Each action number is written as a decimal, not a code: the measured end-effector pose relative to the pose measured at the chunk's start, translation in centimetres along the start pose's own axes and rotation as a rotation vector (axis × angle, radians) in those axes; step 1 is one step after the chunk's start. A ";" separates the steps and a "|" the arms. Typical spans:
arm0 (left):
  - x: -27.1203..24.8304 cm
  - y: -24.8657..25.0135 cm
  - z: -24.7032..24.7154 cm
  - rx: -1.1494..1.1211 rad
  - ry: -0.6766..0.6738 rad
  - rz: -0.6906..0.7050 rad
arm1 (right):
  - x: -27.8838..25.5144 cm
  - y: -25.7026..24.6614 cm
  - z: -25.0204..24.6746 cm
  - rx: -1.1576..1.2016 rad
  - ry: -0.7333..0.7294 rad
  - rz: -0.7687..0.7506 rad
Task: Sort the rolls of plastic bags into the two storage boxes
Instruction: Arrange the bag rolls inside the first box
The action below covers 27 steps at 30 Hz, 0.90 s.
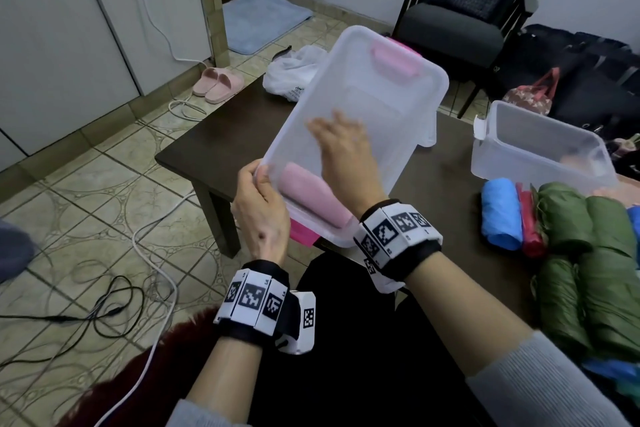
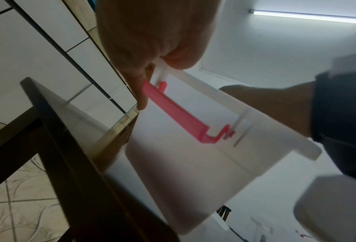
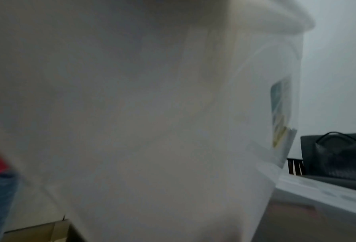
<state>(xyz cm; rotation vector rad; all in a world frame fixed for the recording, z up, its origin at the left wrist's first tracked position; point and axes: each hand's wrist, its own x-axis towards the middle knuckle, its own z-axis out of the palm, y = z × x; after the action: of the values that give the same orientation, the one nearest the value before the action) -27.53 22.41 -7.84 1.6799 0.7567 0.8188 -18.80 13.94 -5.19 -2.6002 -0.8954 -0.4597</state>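
Observation:
A translucent storage box (image 1: pixel 377 97) with pink latches is tilted up over the dark table. My left hand (image 1: pixel 259 180) grips its near left rim, thumb inside. A pink roll (image 1: pixel 311 198) lies at the box's near end. My right hand (image 1: pixel 339 135) reaches inside the box above the roll, fingers spread and holding nothing. The left wrist view has the box's underside (image 2: pixel 183 172), a pink latch (image 2: pixel 179 114) and my fingers (image 2: pixel 142 91) on the rim. The right wrist view is filled by the blurred box wall (image 3: pixel 152 114). A second clear box (image 1: pixel 485 163) stands right.
On the table's right side lie a blue roll (image 1: pixel 500 215), a red roll (image 1: pixel 530 225) and several green rolls (image 1: pixel 581 218). A white plastic bag (image 1: pixel 294 73) lies at the table's far edge. A black chair (image 1: pixel 457 21) stands behind. Cables (image 1: pixel 114 305) cross the floor.

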 end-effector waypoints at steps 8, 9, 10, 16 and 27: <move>2.4 2.2 0.2 0.232 -0.107 -0.078 | -0.4 3.1 -3.2 0.857 0.050 1.012; 2.7 2.5 0.3 0.258 -0.119 -0.090 | -0.2 3.3 -2.9 0.924 0.013 1.058; 3.0 2.7 0.4 0.277 -0.135 -0.103 | 0.0 3.7 -2.4 0.962 -0.002 1.080; 4.7 3.0 1.1 0.344 -0.245 -0.182 | -0.1 4.5 -1.0 1.059 0.033 1.058; -4.8 8.8 5.0 0.111 -0.377 0.561 | -5.5 10.9 -6.7 0.742 0.143 1.027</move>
<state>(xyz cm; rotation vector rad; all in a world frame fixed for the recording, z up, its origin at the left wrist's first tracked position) -25.37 13.86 -1.01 2.1063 0.0631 0.8061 -17.22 0.15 -3.92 -1.9281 0.3345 0.0047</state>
